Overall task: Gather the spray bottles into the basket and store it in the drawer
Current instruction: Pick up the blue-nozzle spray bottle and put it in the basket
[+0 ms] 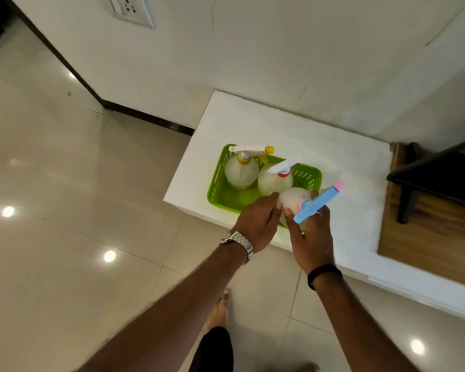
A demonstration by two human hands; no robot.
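Observation:
A green slotted basket (218, 183) stands on a white counter (279, 130) near its left front corner. Inside stand a clear bottle with a yellow-tipped white sprayer (240, 171) and a clear bottle with a red collar and white sprayer (274, 181). A third clear bottle with a blue and pink sprayer (295, 198) sits at the basket's near right corner. My right hand (313, 237) grips it from below and behind. My left hand (257, 221), with a metal watch, rests its fingers on the bottle's left side at the basket's near rim.
The white counter runs along the wall. A wooden surface (430, 232) with a black object on it lies to the right. Glossy tiled floor (78, 197) spreads to the left and below. My bare feet show near the bottom edge.

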